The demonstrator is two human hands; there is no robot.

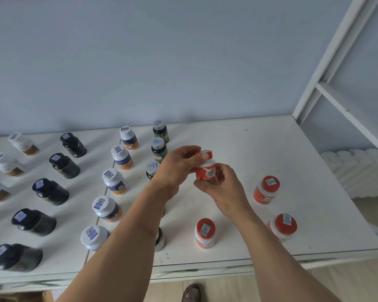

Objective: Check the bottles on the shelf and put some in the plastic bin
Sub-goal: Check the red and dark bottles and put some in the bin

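A pale blue wall [162, 57] filled the upper half of the view. Below it lay a wide white shelf [238, 140], with a white metal frame [327, 62] rising at its right end. Rows of upright bottles stood on the shelf: dark bottles [50, 191] on the left, white-capped bottles with blue and orange labels [115, 182] beside them, and dark bottles with silver caps [159, 147] in the middle. Three red-capped bottles [205, 233] stood apart at the right. All caps were on, so the contents could not be seen. Above the middle of the shelf, both hands held one red bottle [205, 170], tilted. The left hand [177, 166] curled its fingers over the cap, thumb pressed on the neck. The right hand [225, 186] gripped the body from below.
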